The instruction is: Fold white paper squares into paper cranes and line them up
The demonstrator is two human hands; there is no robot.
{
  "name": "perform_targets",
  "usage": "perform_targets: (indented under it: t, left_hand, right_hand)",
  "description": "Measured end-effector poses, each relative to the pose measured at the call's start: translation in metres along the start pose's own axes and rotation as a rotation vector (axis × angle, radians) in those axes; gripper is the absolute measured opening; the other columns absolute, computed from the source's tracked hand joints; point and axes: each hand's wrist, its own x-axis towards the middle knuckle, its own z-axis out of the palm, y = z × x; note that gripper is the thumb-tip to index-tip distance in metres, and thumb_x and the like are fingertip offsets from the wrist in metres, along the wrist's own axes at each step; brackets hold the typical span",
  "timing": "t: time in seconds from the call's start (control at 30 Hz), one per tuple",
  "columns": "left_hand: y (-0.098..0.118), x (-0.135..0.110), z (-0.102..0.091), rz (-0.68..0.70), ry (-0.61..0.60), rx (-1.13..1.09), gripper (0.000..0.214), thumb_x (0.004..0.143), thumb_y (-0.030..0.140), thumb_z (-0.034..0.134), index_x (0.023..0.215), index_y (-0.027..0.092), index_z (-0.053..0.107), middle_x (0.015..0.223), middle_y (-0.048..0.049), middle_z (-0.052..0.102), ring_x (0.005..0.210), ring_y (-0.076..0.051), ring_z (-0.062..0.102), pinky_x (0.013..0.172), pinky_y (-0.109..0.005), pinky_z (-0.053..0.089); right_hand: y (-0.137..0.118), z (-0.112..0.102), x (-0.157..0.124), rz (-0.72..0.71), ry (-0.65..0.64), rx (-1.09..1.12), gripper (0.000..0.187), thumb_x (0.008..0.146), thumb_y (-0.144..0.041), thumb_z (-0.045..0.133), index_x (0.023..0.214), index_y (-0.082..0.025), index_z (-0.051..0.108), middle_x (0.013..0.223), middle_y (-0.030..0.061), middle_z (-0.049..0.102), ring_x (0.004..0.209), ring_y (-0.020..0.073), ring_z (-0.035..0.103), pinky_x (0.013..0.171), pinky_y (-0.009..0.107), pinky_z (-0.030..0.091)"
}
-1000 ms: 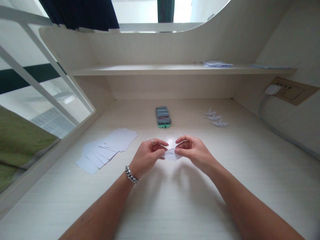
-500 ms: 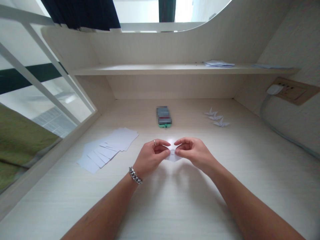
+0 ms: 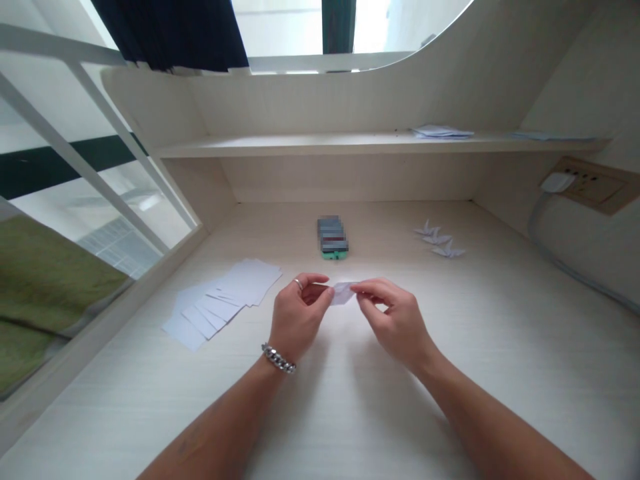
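A small folded piece of white paper (image 3: 342, 293) is held up between my two hands, above the pale desk. My left hand (image 3: 301, 313) pinches its left side between thumb and fingers; a ring and a chain bracelet are on this hand and wrist. At the paper's right edge, the thumb and fingertips of my right hand (image 3: 393, 317) close on it. Its exact folds are too small to make out. Beyond the hands lies a dark, blurred-out rectangular object (image 3: 333, 235) with a green end.
Loose white paper sheets (image 3: 223, 300) overlap at the left. Three folded paper cranes (image 3: 436, 239) sit at the back right. Above runs a shelf (image 3: 300, 145) bearing a paper stack (image 3: 443, 132). A plug (image 3: 557, 182) with a grey cable is in the right wall socket.
The folded paper has been lifted and turned, showing a different face. My right fingers have shifted to its upper right edge, and my left hand has tilted more upright. The view moved slightly.
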Motion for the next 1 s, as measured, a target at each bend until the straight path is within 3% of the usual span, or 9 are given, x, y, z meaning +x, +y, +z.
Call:
perform_targets:
  t: [0.13,0.33,0.47,0.57,0.63,0.73,0.83,1.0]
  left_hand:
    - [-0.001,-0.007,0.004,0.094,-0.009,0.077,0.021,0.075,0.029,0.072,0.09,0.015,0.067,0.082,-0.0059,0.073,0.076,-0.018,0.071,0.073,-0.028,0.057]
    - [0.003,-0.013,0.007,0.207,-0.125,0.183,0.019,0.086,0.029,0.06,0.098,0.02,0.07,0.099,-0.0052,0.073,0.089,-0.018,0.069,0.081,-0.029,0.055]
    - [0.002,-0.009,0.004,0.176,-0.127,0.172,0.024,0.083,0.028,0.063,0.104,0.017,0.067,0.097,-0.007,0.073,0.086,-0.018,0.068,0.076,-0.028,0.056]
    - [0.0,-0.003,-0.003,0.153,-0.024,0.257,0.028,0.076,0.03,0.07,0.1,0.015,0.069,0.082,-0.0064,0.071,0.07,-0.016,0.066,0.066,-0.027,0.054]
    - [0.001,0.001,-0.007,0.157,0.011,0.292,0.027,0.074,0.031,0.072,0.095,0.015,0.07,0.085,-0.0071,0.071,0.07,-0.016,0.064,0.065,-0.027,0.053]
    - [0.003,0.003,-0.009,0.073,-0.15,0.141,0.025,0.075,0.032,0.071,0.093,0.014,0.071,0.094,-0.0096,0.072,0.08,-0.019,0.067,0.07,-0.027,0.054]
    - [0.003,0.001,-0.006,-0.007,-0.31,0.049,0.025,0.076,0.032,0.07,0.093,0.013,0.072,0.09,-0.0103,0.074,0.078,-0.02,0.069,0.07,-0.029,0.055]
    - [0.003,-0.001,-0.003,-0.03,-0.305,0.039,0.021,0.073,0.029,0.072,0.086,0.012,0.072,0.081,-0.0093,0.074,0.071,-0.019,0.068,0.065,-0.027,0.054]
  right_hand:
    - [0.0,0.012,-0.002,0.143,-0.143,0.172,0.024,0.084,-0.031,0.06,0.101,-0.021,0.074,0.11,0.0089,0.069,0.096,0.0217,0.064,0.077,0.031,0.053]
    - [0.007,0.013,0.003,0.335,-0.201,0.542,0.034,0.081,-0.043,0.065,0.104,-0.019,0.073,0.105,0.0093,0.072,0.1,0.0254,0.064,0.083,0.037,0.052]
    - [0.012,0.011,0.005,0.336,-0.155,0.508,0.03,0.076,-0.039,0.071,0.097,-0.018,0.075,0.09,0.0079,0.074,0.086,0.0223,0.066,0.078,0.035,0.052]
    - [0.015,0.008,0.006,0.364,-0.153,0.452,0.028,0.075,-0.037,0.071,0.092,-0.016,0.076,0.079,0.0072,0.073,0.072,0.019,0.064,0.071,0.034,0.052]
    - [0.015,0.006,0.007,0.395,-0.169,0.464,0.028,0.073,-0.038,0.073,0.088,-0.015,0.077,0.075,0.0068,0.072,0.069,0.0177,0.063,0.067,0.032,0.052]
    - [0.012,0.003,0.008,0.429,-0.227,0.495,0.028,0.069,-0.04,0.075,0.082,-0.015,0.077,0.071,0.0059,0.071,0.065,0.0165,0.062,0.064,0.03,0.051]
    - [0.008,0.001,0.009,0.438,-0.296,0.489,0.028,0.068,-0.042,0.075,0.079,-0.016,0.077,0.069,0.0053,0.07,0.063,0.0158,0.062,0.062,0.029,0.051]
    - [0.007,0.0,0.008,0.427,-0.343,0.449,0.028,0.071,-0.041,0.073,0.081,-0.016,0.077,0.071,0.0056,0.071,0.064,0.0156,0.062,0.062,0.029,0.05]
